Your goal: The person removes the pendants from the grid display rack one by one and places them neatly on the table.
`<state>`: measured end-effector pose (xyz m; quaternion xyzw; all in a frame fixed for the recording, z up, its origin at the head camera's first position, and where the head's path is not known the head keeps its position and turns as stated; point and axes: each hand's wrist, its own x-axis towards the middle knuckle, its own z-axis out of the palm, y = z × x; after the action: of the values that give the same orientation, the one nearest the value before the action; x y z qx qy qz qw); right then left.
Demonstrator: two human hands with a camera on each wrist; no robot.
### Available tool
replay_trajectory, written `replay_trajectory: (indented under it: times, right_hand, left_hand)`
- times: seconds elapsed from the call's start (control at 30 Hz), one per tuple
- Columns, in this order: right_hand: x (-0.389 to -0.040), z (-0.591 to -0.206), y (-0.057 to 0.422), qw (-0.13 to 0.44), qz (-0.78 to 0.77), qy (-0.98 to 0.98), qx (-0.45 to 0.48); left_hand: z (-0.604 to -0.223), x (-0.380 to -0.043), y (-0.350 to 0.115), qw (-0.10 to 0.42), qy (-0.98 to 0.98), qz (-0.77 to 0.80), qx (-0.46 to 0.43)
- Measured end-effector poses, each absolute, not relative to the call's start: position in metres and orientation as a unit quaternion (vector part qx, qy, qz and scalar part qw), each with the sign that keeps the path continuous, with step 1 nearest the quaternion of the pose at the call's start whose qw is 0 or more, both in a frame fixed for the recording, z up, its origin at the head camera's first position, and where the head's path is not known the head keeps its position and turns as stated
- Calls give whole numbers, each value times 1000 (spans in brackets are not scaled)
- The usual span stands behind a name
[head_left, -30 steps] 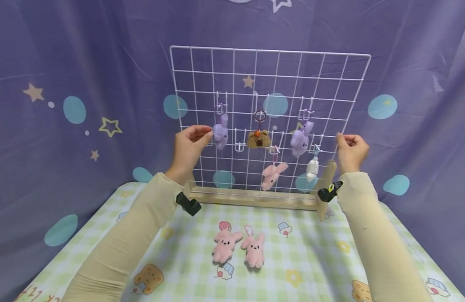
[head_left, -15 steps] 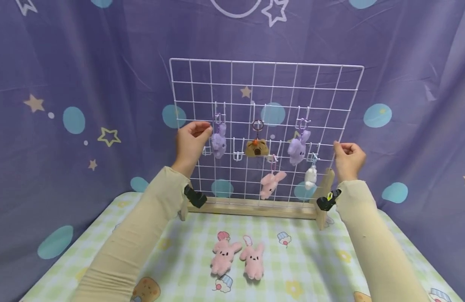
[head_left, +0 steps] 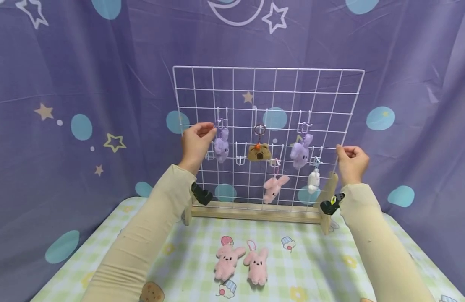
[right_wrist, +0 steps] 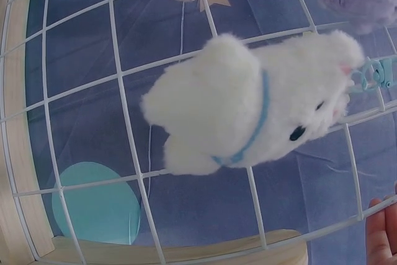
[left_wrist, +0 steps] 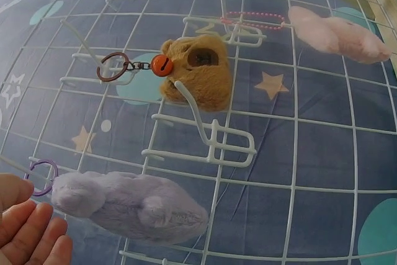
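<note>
Head view shows the left hand with thumb and fingertips together just beside the ear of a purple plush bunny, which hangs on the left side of a white wire grid panel. Seen from the left wrist, the fingers are loosely bent and the thumb lies at the bunny's purple ring — whether they pinch the ring or only brush it, I cannot tell. The right hand pinches the panel's right edge wire, near the white plush animal with the blue collar.

The ring looks like the weak spot: part of it is hidden at the thumb, so its closure cannot be judged, and a careless tug could work it off its hook. A bare wire hook juts out nearby and might snag the sleeve or fingers. Uneven pulling by the two hands could tilt the panel in its wooden base — setting the brown plush bear head and the others swinging. Anything shaken loose might drop near the two pink plush bunnies on the checked tablecloth.
</note>
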<state>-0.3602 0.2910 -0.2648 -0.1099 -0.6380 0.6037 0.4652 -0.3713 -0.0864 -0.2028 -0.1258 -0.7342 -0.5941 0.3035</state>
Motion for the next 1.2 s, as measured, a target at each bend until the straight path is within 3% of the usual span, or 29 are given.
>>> replay_trajectory:
  times: [1.2]
  right_hand:
    - [-357, -266, 289, 464, 611, -633, -101]
  left_hand:
    - [-199, -376, -80, 318, -706, -625, -98]
